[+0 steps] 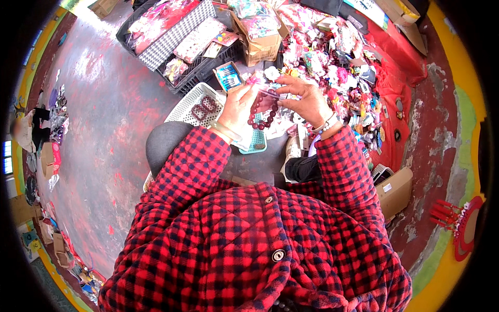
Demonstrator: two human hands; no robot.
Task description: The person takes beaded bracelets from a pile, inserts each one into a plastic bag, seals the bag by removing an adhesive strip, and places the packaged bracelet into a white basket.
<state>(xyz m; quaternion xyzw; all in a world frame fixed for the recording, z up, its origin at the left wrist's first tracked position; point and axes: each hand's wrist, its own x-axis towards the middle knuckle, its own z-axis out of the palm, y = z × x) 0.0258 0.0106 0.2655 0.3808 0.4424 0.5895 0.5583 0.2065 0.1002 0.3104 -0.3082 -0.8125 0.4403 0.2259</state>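
A dark red beaded bracelet (pixel 264 125) hangs in a loop between my hands. A thin clear plastic bag (pixel 268 93) spans the gap at its top; whether the beads are inside it or against it, I cannot tell. My left hand (pixel 236 108) is closed at the bag's left side, its fingertips partly hidden. With thumb and fingers, my right hand (pixel 305 102) pinches the upper right of the bracelet, beside the film. Left of my left hand, more dark red beaded bracelets (pixel 204 108) lie in a white perforated basket (pixel 179 110). Below the hanging loop is a light teal plastic tray (pixel 258 144).
A small blue box (pixel 228 76) stands beyond my left hand. Farther off are black crates (pixel 208 65) and an open cardboard box (pixel 261 49) with packaged goods. A heap of hair ornaments (pixel 338 67) spreads over red cloth (pixel 397 67). A round dark stool (pixel 165 145) is beside my left forearm.
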